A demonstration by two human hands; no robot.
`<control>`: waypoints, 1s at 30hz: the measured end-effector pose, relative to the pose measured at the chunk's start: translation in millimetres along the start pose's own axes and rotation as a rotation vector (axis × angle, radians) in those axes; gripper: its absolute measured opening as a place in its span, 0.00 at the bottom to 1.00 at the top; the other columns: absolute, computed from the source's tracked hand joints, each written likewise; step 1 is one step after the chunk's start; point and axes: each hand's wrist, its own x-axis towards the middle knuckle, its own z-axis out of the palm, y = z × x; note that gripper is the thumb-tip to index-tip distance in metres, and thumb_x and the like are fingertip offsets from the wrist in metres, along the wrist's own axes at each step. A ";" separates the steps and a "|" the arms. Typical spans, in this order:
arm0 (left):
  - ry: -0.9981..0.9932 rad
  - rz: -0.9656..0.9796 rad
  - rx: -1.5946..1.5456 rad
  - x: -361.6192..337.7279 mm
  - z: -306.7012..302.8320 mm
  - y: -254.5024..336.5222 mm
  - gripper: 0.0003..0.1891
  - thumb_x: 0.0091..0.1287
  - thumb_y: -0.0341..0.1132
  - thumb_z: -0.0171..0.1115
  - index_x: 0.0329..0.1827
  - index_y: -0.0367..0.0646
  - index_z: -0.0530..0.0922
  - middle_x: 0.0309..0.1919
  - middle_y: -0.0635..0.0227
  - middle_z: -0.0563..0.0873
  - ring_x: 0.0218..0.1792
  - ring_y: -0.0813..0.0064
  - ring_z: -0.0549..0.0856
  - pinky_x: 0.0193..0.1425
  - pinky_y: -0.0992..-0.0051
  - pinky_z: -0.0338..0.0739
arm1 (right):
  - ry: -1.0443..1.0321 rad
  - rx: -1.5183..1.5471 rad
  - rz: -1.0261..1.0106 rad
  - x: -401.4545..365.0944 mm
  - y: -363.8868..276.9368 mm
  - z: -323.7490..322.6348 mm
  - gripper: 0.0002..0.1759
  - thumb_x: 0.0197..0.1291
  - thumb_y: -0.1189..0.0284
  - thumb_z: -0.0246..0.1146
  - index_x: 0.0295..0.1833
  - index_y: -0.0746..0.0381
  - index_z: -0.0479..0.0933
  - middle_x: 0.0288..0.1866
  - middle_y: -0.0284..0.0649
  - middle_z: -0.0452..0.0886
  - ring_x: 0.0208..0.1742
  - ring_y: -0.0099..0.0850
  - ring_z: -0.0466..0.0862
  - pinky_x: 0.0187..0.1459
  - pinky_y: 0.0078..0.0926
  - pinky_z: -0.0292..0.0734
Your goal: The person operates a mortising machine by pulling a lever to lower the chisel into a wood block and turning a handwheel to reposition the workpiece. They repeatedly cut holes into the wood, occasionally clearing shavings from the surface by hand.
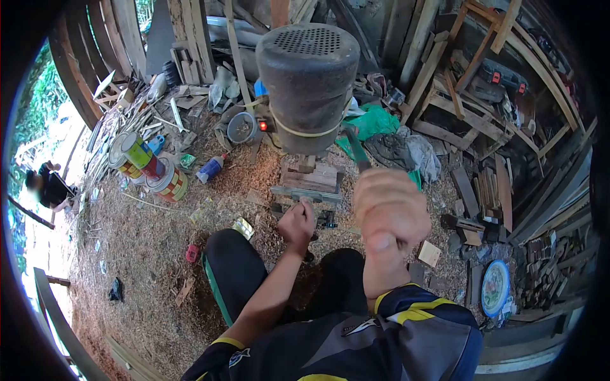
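My right hand is raised close to the camera, its fingers wrapped round the grip of a dark, flat-bladed tool. The blade points up and away; its exact kind is hard to make out. Lower down, my left hand is closed in front of a metal vise, thumb upward. Whatever its fingers hold, if anything, is hidden. Just behind the vise jaw lies a wooden block. A large dark cylinder with a perforated top stands beyond, a pale band round its lower part.
Wood shavings cover the ground. Paint cans and a blue-and-white bottle stand at left, near a small bucket. A green plastic sheet, scrap wood and a round tray lie at right. Another person is at far left.
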 end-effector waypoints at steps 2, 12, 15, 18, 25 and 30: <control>0.026 0.049 0.017 -2.3 -6.5 2.9 0.16 0.74 0.33 0.64 0.24 0.43 0.82 0.23 0.58 0.86 0.25 0.54 0.87 0.28 0.60 0.79 | 0.078 -0.058 -0.013 -3.3 -1.9 2.9 0.30 0.72 0.55 0.63 0.20 0.61 0.67 0.16 0.35 0.70 0.16 0.32 0.72 0.22 0.31 0.64; 0.017 0.091 0.120 0.9 -4.8 1.3 0.21 0.75 0.38 0.63 0.19 0.45 0.78 0.21 0.58 0.84 0.22 0.54 0.84 0.26 0.58 0.77 | 0.021 -0.076 0.205 3.6 3.6 -12.2 0.16 0.69 0.73 0.62 0.26 0.67 0.76 0.19 0.37 0.75 0.20 0.28 0.74 0.25 0.28 0.64; -0.016 0.067 0.096 -0.6 -6.4 0.8 0.21 0.75 0.39 0.63 0.19 0.44 0.79 0.20 0.54 0.83 0.21 0.50 0.84 0.26 0.56 0.77 | 0.073 -0.038 0.244 -0.1 3.6 -5.5 0.14 0.72 0.71 0.60 0.31 0.67 0.76 0.23 0.34 0.75 0.22 0.24 0.72 0.27 0.26 0.65; -0.046 0.017 0.096 -1.7 -3.7 -2.1 0.22 0.76 0.42 0.62 0.21 0.42 0.82 0.22 0.51 0.84 0.23 0.46 0.85 0.28 0.52 0.78 | 0.106 -0.002 0.246 -18.1 6.9 -2.4 0.16 0.79 0.62 0.56 0.43 0.66 0.75 0.34 0.36 0.77 0.32 0.25 0.75 0.38 0.26 0.71; -0.040 0.021 0.145 -3.9 -2.7 -4.6 0.22 0.75 0.42 0.62 0.19 0.43 0.81 0.21 0.53 0.84 0.22 0.49 0.85 0.27 0.55 0.79 | 0.117 -0.255 0.101 -23.9 16.9 1.0 0.32 0.82 0.42 0.46 0.54 0.64 0.71 0.41 0.39 0.74 0.42 0.30 0.73 0.49 0.30 0.70; -0.057 0.032 0.105 -3.1 -2.9 -3.8 0.23 0.77 0.43 0.60 0.20 0.44 0.81 0.21 0.53 0.84 0.23 0.46 0.84 0.27 0.53 0.78 | 0.165 -0.248 0.297 58.7 59.3 -12.5 0.24 0.85 0.51 0.47 0.47 0.62 0.71 0.32 0.32 0.72 0.34 0.25 0.71 0.40 0.26 0.68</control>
